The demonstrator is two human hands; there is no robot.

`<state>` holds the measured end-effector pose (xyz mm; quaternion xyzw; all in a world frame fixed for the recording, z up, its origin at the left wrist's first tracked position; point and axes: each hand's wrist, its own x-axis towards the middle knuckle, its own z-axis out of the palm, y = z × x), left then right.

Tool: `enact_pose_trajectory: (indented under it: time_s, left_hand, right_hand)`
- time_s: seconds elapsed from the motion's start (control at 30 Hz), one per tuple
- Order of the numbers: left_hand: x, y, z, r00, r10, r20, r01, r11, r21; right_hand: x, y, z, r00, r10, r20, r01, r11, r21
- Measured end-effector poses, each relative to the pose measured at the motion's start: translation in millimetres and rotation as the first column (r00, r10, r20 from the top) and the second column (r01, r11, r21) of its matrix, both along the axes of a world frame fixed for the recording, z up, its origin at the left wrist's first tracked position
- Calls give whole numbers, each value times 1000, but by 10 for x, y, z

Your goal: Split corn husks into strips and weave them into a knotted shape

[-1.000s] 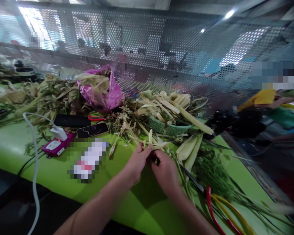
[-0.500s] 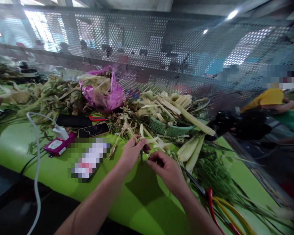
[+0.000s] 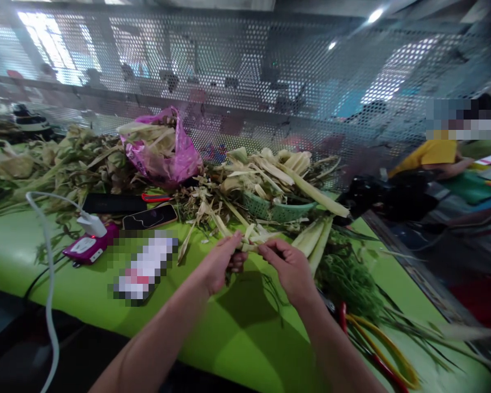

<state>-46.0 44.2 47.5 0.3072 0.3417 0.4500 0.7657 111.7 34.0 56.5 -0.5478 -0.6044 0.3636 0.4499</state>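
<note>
My left hand (image 3: 220, 263) and my right hand (image 3: 289, 266) meet over the green table (image 3: 245, 338), both pinched on a small pale husked stalk piece (image 3: 251, 244) held between them. Thin dark green stems (image 3: 272, 289) hang down below my hands. Just behind lies a heap of pale husks and stalks (image 3: 270, 174) over a green plastic basket (image 3: 278, 210). Two peeled pale stalks (image 3: 315, 243) rest to the right of my right hand.
A pink bag (image 3: 166, 150) of husks stands at the back. A phone (image 3: 149, 217), a pink power bank (image 3: 88, 248) with a white cable (image 3: 45, 284) and a black case (image 3: 112, 203) lie left. Green herbs (image 3: 352, 278) and red-and-yellow-handled scissors (image 3: 376, 349) lie right. Perforated metal screen (image 3: 245, 82) behind.
My right hand has risen from the table up to the stalk piece beside my left hand. The view has shifted slightly to the right.
</note>
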Motion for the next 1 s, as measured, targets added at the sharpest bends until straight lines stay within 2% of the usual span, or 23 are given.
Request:
enact_pose_trajectory:
  time_s: [0.13,0.33,0.43,0.53,0.7,0.9,1.0]
  left_hand:
    - [-15,-1,-16,999,47,-27,-46,999,21]
    - [-40,-5,-27,988,47,-149,-19,982,187]
    - [-3,-23,-39,970,-8,-244,59,977,203]
    - [38,-49,-36,963,-69,-261,125,972,201]
    - [58,-83,-27,961,-125,-247,163,977,138]
    - [92,-67,-121,905,-113,-409,252,919,304]
    - [93,-53,-123,874,-97,-476,291,889,354]
  right_hand:
    - [96,59,-54,997,-63,-45,61,997,-42]
    - [129,95,-41,999,48,-14,-47,999,8]
    - [73,64,-19,974,133,-185,-147,987,-66]
    - [32,29,-19,933,139,-332,-187,975,-119]
    - [31,17,-19,902,45,-430,-103,988,-112]
    - [30,61,-75,865,-101,-492,91,995,-44]
    - [72,81,-108,880,-93,-467,98,995,-14]
